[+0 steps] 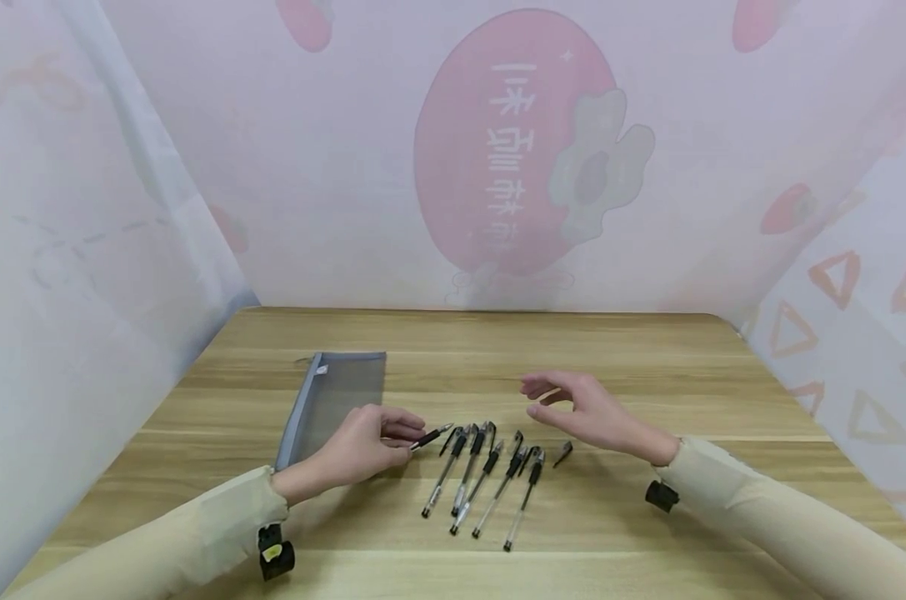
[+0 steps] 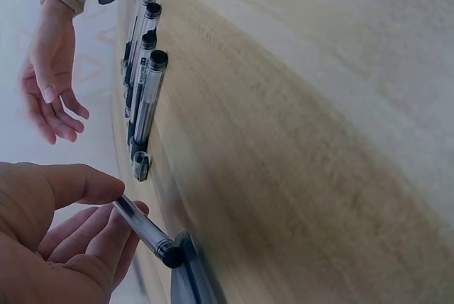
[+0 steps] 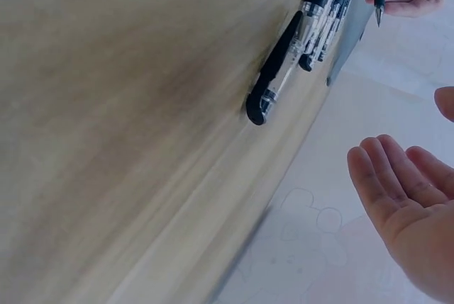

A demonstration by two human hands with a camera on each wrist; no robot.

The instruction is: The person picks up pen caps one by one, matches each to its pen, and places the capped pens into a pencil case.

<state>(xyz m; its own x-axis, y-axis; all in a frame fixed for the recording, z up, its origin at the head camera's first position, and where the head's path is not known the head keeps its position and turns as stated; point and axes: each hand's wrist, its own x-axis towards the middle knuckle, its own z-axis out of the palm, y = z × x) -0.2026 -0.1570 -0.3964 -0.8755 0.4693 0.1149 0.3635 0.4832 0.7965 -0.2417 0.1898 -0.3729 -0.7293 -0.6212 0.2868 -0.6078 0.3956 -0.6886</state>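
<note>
My left hand [image 1: 366,442] pinches a clear-barrelled pen [image 1: 430,437] with a black grip between thumb and fingers, its bare tip pointing right. In the left wrist view the black end of this pen [image 2: 147,233] hangs near the edge of the grey pouch [image 2: 186,276]. My right hand [image 1: 582,410] hovers over the table, right of the pens, its fingers loosely bent and holding nothing. Between the hands several similar pens [image 1: 483,483] lie side by side, tips away from me. A small black-clipped pen cap [image 1: 563,453] lies right of them.
A grey mesh zip pouch [image 1: 343,396] lies flat at the left, partly behind my left hand. The wooden table [image 1: 618,533] ends at a printed fabric wall [image 1: 332,208], with more fabric at both sides.
</note>
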